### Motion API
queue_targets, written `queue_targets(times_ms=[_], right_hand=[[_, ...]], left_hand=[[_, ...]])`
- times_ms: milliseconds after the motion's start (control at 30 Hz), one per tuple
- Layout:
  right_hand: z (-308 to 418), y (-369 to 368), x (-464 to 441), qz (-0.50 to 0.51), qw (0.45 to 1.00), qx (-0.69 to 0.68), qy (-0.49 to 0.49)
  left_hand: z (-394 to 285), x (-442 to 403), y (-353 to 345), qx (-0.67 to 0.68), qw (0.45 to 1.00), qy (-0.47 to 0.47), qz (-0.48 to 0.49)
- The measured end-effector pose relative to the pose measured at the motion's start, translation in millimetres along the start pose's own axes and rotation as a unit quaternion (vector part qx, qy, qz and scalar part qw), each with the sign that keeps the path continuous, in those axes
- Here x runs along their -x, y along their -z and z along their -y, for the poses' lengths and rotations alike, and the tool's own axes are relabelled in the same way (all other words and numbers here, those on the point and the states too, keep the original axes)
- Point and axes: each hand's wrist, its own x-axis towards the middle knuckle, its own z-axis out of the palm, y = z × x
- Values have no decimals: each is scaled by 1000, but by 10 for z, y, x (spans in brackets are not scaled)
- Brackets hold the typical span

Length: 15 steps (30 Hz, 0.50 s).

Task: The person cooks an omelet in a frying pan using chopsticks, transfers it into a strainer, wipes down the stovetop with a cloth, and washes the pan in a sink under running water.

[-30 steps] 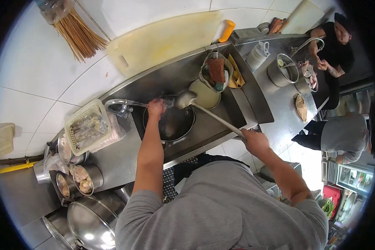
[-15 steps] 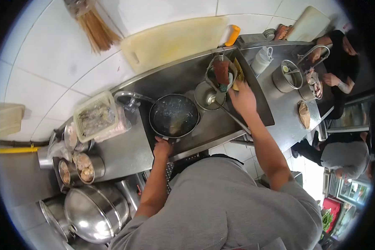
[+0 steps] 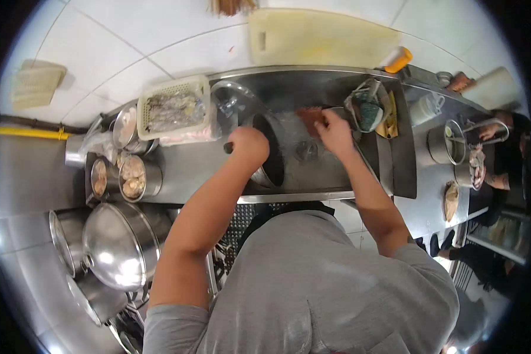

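Note:
My left hand (image 3: 249, 146) is closed around the handle of a dark frying pan (image 3: 272, 158), which is tipped on its side over the steel sink (image 3: 330, 190). In my right hand (image 3: 336, 133) is a reddish-brown scouring pad (image 3: 308, 120), held to the right of the pan and apart from it. Close behind that hand sits a round holder (image 3: 352, 105) with a green scrubber (image 3: 369, 112) inside. A yellow packet-like piece (image 3: 389, 123) stands at the sink's right end. The pan's inside is mostly turned from view.
Left of the sink stand a plastic basket (image 3: 174, 109) and steel pots of food (image 3: 140, 177). Large steel pots (image 3: 121, 245) are below. A cutting board (image 3: 324, 36) leans on the wall. At right are a steel pot (image 3: 446, 143) and a co-worker's hands (image 3: 491, 131).
My left hand has lifted and tipped the pan, which lay flat before. My right hand has taken the scouring pad from the holder and moved left. The view has shifted.

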Motion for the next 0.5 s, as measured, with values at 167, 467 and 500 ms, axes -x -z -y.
queue_targets(times_ms=[167,467,500], right_hand=[[-603,-1404,212,221,968,86,-79],[-713,-2138,920,362,920,-15,151],[-865,-2219,649,372,923,-21,98]], left_hand=[[135,664,-752,204,973,101,25],[-140,687,-1481,329,889,306,87],[-92,665,-1474,325,894,293,93]])
